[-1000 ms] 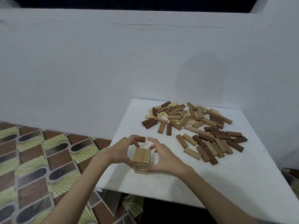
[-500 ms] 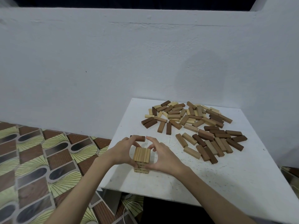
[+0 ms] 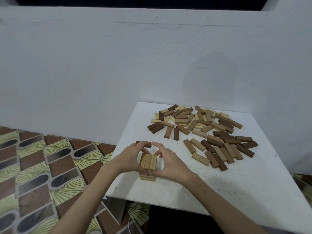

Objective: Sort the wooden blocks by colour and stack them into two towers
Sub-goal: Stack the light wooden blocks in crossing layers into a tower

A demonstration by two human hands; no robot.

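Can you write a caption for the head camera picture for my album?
Both hands, left hand and right hand, cup a small light-wood tower on the white table, loose blocks behind.

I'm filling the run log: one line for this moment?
stage: squaring light tower | left hand, right hand: gripping its sides | dark tower: not started | loose pile: unsorted

Pale tower (image 3: 148,162), white table (image 3: 219,183), brown-and-tan blocks (image 3: 211,132)
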